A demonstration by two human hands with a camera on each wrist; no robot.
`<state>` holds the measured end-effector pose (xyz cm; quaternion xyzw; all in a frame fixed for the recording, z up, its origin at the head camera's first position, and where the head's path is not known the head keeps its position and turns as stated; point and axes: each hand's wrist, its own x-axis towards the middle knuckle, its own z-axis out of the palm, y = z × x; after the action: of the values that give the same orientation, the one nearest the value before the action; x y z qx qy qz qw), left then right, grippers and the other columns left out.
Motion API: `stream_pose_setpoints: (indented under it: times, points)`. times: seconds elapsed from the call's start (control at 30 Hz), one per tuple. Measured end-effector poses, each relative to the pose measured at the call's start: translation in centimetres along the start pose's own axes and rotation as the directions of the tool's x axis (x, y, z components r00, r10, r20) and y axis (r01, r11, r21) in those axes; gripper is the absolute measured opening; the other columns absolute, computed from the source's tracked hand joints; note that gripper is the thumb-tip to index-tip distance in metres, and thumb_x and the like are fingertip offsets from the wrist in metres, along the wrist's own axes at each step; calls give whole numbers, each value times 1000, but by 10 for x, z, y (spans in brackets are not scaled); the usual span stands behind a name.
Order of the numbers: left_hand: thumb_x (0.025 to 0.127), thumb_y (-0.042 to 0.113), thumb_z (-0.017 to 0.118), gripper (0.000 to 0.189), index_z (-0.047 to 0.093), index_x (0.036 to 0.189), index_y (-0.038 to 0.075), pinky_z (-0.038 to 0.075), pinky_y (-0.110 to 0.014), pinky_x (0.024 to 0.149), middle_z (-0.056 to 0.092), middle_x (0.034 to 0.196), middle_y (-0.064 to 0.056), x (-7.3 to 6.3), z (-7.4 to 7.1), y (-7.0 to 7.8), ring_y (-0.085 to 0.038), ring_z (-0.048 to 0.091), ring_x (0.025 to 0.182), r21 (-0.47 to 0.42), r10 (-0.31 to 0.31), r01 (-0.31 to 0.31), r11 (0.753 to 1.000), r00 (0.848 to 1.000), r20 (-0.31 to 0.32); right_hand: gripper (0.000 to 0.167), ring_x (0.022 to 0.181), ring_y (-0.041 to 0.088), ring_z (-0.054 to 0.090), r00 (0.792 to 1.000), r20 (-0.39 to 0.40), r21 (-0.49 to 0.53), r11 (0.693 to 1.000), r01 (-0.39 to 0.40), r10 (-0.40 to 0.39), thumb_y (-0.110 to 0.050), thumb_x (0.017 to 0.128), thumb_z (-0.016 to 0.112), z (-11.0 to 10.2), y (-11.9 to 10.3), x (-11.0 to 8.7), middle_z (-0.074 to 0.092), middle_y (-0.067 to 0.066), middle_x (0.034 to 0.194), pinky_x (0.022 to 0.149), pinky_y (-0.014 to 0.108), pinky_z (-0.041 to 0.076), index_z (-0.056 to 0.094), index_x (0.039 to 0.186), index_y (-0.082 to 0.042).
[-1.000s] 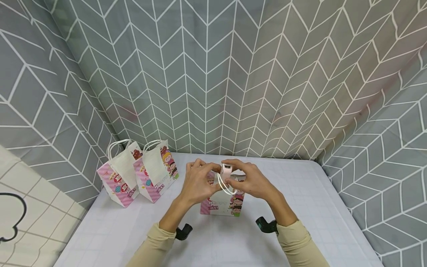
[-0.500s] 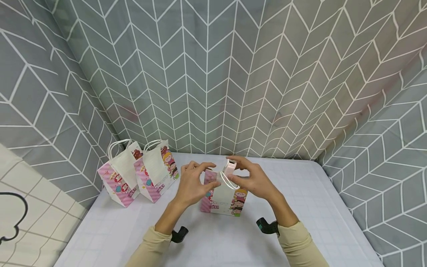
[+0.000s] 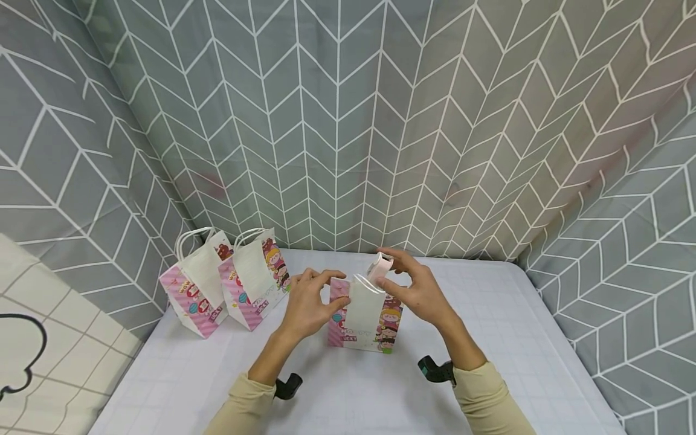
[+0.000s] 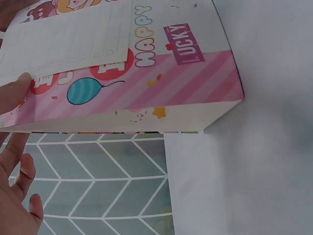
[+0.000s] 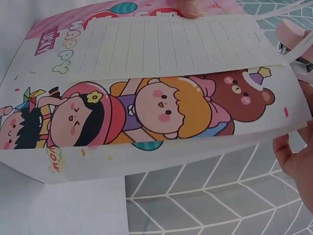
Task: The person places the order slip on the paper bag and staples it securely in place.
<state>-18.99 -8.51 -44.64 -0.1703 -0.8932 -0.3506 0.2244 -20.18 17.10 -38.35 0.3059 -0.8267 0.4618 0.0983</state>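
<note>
A pink and white paper gift bag (image 3: 350, 341) with cartoon figures and white handles stands in the middle of the table. A lined white sheet of paper (image 5: 161, 49) lies flat against its front. My left hand (image 3: 310, 302) pinches the bag's upper left edge, thumb (image 4: 17, 93) on the front and fingers behind. My right hand (image 3: 421, 290) holds a small pale pink stapler (image 3: 380, 266) at the bag's top right, beside the handles. In the right wrist view the stapler's metal end shows next to a handle, and a small staple-like mark is near the sheet's top.
Two similar gift bags, one at the far left (image 3: 187, 296) and another beside it (image 3: 239, 296), stand on the white-covered table (image 3: 348, 399), each with a white sheet on its front. A grey patterned curtain (image 3: 348, 121) surrounds the back and sides.
My left hand has moved left from the handles to the bag's upper left edge. My right hand has shifted slightly right and up with the stapler, away from the sheet's top.
</note>
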Motion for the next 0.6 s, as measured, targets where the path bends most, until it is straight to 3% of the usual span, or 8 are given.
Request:
stream_pose_setpoints:
  times: [0.17,0.37,0.6]
  points:
    - [77,39,88,49,70,119,24,29,-44,89,68,91,3,-2,1,-6,-15,48,88,23,-8,8,1000,1000,17,57,107,24,59,1000,-28,5,1000,-10,10,-21,93,73,-3,3,-1,70,1,121,84,48,46,50,146,-22]
    - [75,39,88,42,72,107,17,29,-46,92,75,101,2,-4,2,-12,-17,53,93,65,-7,4,998,999,42,57,107,22,59,998,-52,18,999,-29,30,-20,93,73,-7,5,-2,69,2,122,86,49,45,51,145,-29]
    - [75,41,89,40,73,106,20,29,-47,90,76,103,4,-8,4,-18,-17,54,95,89,-14,7,996,997,71,58,106,20,61,995,-94,45,999,-14,18,-13,93,73,-9,8,-3,70,4,119,93,51,43,50,146,-18]
